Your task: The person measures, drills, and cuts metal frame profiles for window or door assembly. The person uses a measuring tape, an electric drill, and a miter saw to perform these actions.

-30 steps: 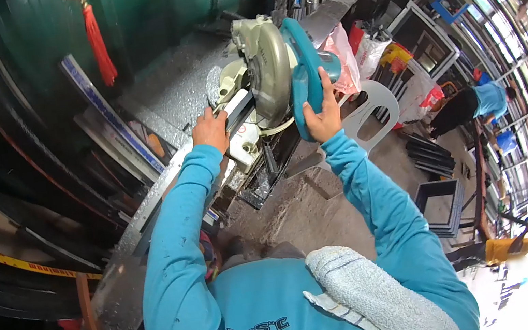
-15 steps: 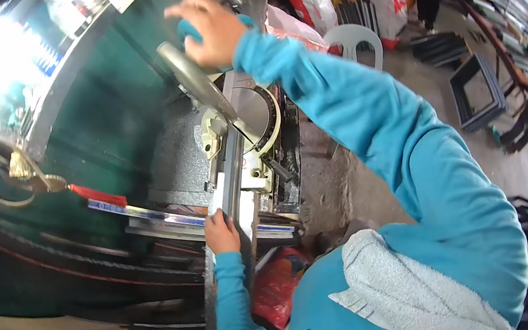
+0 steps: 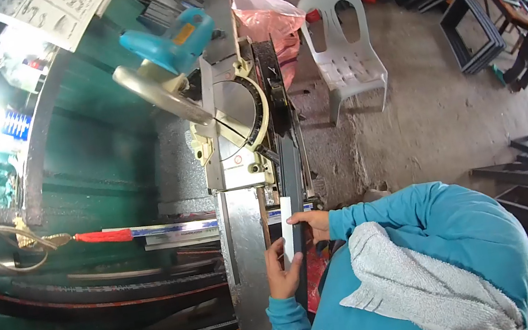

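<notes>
A long dark grey metal profile with a white strip along its near part lies between my two hands, off the right side of the saw bed. My left hand grips its near end, thumb across the top. Higher up, my right hand holds it from the right side. Just beyond them stands a mitre saw with a teal motor housing and handle, a metal blade guard and a round cream turntable. Nobody touches the saw handle.
A metal bench runs toward me. Left of it lie several long dark profiles and a red-handled brush. To the right are a white plastic chair, dark frames and a pink bag. Another person's legs show at far right.
My right hand has left the saw handle and come down to the profile. The profile has moved off the saw bed to the right, with my left hand on it.
</notes>
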